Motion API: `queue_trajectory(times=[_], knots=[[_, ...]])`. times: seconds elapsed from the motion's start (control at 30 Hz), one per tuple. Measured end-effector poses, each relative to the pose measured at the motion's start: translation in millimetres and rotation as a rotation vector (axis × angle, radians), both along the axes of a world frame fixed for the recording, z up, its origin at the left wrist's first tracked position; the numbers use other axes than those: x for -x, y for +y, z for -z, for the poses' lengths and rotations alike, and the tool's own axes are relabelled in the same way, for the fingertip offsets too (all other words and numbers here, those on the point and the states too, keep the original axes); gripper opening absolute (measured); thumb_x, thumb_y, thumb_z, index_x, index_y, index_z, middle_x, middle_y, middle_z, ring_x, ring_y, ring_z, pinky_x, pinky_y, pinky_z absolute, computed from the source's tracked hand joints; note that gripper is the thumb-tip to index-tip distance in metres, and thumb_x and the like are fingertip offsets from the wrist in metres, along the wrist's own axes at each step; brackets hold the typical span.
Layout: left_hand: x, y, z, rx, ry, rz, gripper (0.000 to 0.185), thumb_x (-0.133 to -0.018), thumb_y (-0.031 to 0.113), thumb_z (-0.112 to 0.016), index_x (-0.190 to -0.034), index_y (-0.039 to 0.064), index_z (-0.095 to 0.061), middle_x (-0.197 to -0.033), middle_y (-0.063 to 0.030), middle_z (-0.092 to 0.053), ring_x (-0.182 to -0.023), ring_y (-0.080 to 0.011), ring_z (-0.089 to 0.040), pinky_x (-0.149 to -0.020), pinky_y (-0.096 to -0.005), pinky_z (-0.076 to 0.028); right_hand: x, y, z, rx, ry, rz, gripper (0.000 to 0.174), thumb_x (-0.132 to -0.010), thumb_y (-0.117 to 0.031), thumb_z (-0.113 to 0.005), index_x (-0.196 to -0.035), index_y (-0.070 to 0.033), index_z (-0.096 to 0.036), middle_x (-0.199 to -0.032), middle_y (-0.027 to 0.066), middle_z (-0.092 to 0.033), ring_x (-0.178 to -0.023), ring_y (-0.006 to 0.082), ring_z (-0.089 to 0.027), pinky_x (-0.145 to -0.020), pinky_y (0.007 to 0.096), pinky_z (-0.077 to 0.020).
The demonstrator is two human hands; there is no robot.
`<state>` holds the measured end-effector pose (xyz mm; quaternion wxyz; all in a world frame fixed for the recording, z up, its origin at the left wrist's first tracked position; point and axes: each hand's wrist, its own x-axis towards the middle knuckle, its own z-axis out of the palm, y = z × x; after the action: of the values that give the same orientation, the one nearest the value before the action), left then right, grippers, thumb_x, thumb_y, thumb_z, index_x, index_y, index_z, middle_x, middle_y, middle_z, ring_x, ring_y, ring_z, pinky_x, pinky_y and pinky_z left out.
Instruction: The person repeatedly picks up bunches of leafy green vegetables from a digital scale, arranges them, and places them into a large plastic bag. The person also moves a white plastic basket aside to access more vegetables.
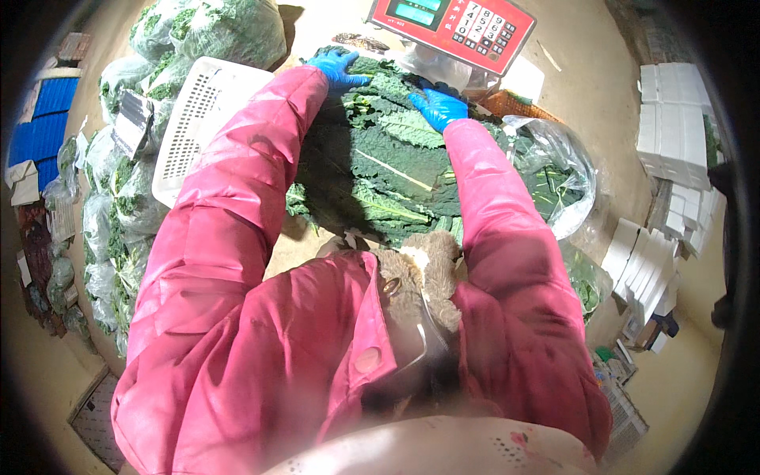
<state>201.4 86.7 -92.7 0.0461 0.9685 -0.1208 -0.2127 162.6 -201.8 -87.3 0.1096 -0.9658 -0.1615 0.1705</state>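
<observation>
A large heap of dark green kale leaves [398, 160] lies in front of me, with pale midribs showing. My left hand [338, 70], in a blue glove, rests on the far left part of the heap, its fingers spread. On the far right part lies my right hand [440, 108], also blue-gloved, with its fingers apart on the leaves. Beyond the hands stands a red electronic scale [454, 29] with a keypad and a lit display. A clear plastic bag [579, 172] with kale inside sits to the right of the heap. Pink sleeves cover both arms.
A white perforated plastic basket [193, 113] stands left of the heap, beside many bagged greens [228, 29]. An orange woven basket [516, 107] is near the scale. White foam boxes [674, 142] are stacked far right; blue crates [44, 130] stand far left.
</observation>
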Motion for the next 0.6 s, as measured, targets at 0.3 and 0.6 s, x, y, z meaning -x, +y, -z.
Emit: queue_trajectory(times=[0.3, 0.6], knots=[[2.6, 19.4, -80.0, 0.25, -0.091, -0.018, 0.081, -0.096, 0.07, -0.052, -0.157, 0.018, -0.041, -0.15, -0.0209, -0.051, -0.138, -0.0371, -0.051, -0.114, -0.044, -0.041, 21.0, -24.6, -50.3, 0.003, -0.071, 0.165, 0.068, -0.098, -0.063, -0.051, -0.144, -0.014, -0.057, -0.139, 0.0214, -0.059, -0.13, 0.0404, -0.055, -0.11, 0.0532, -0.0414], [183.5, 58.7, -98.7, 0.549, -0.612, -0.339, 0.049, -0.097, 0.04, -0.069, -0.135, 0.01, -0.066, -0.125, -0.0157, -0.069, -0.118, -0.0342, -0.063, -0.103, -0.0423, -0.047, 196.9, -113.0, -59.4, -0.454, -0.498, 0.415, 0.041, -0.091, -0.018, -0.075, -0.126, 0.0, -0.067, -0.124, 0.0214, -0.067, -0.117, 0.0376, -0.062, -0.103, 0.0467, -0.0483]])
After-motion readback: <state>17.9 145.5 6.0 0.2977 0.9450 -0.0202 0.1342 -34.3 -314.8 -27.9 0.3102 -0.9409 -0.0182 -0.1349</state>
